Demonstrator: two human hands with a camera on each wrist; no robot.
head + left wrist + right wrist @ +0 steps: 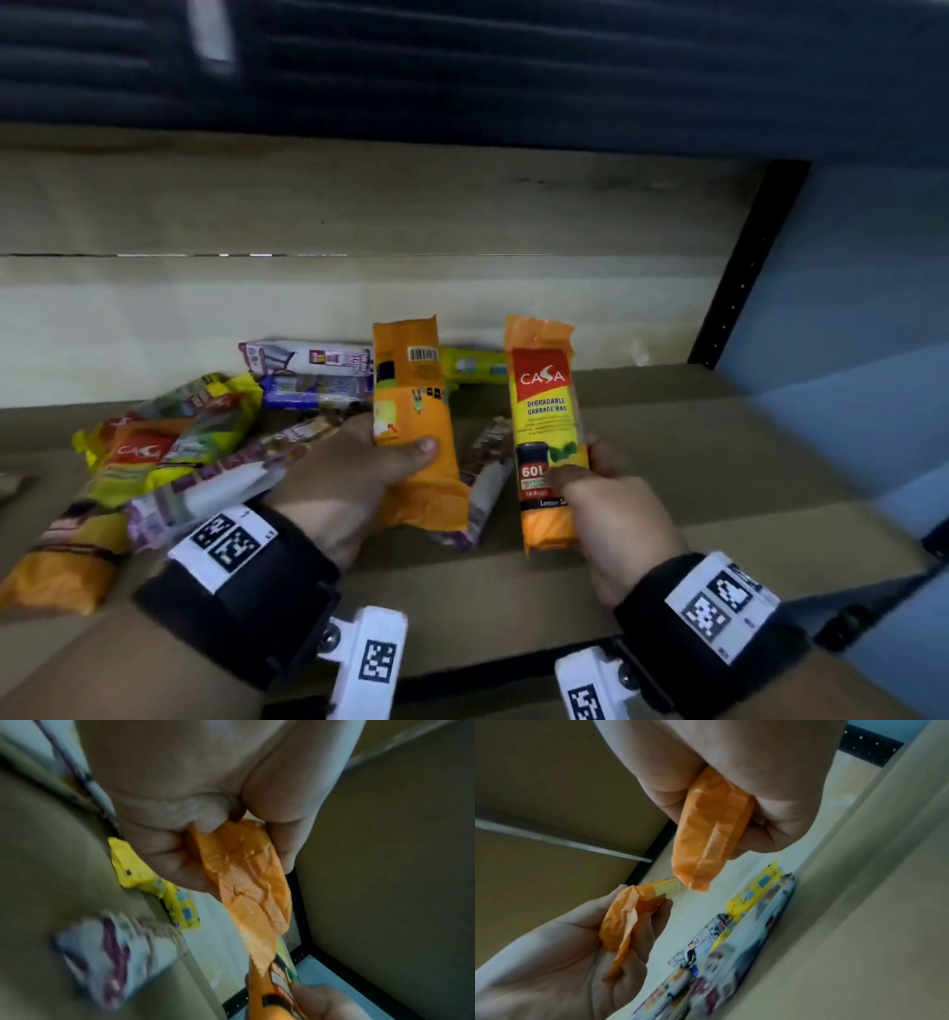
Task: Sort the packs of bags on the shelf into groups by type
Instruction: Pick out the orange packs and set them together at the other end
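My left hand (359,462) grips an orange pack (413,411) of garbage bags upright, its barcode side facing me; in the left wrist view that orange pack (246,878) sits between the curled fingers and thumb. Just to its right, my right hand (611,493) holds a second orange CASA garbage-bag pack (547,426) upright, label toward me; the right wrist view shows this pack (706,833) in the fist. Both packs hover above the shelf (667,462), a hand's width apart.
A loose heap of packs lies at the left: yellow-and-red CASA packs (169,442), white-and-purple packs (308,360), an orange one (61,575). A yellow-green pack (472,366) lies at the back, a white-purple one (488,488) between my hands. A black upright (744,267) bounds the right side.
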